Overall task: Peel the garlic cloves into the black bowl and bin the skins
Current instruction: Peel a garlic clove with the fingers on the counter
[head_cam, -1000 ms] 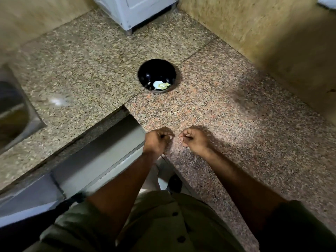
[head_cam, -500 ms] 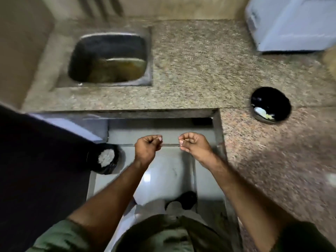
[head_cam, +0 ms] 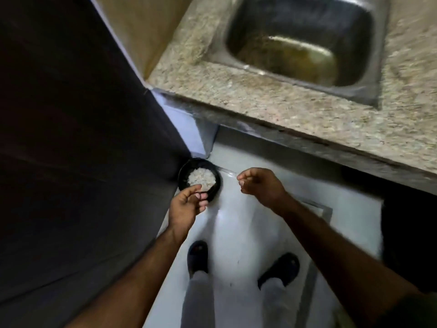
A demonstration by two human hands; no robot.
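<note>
Standing beside the speckled granite worktop [head_cam: 272, 100], we hung both hands above the round black floor bin [head_cam: 199, 179] of pale skins. Left hand [head_cam: 186, 207] half-uncurled, right hand [head_cam: 260, 185] curled; their contents went unseen. Papery skins, we judged, needed a fingertip pinch.

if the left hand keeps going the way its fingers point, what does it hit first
Most likely the black bin on the floor: the left hand has its fingertips at the bin's near rim, aimed at the pale garlic skins inside. Height above the bin is unclear from this view.
</note>
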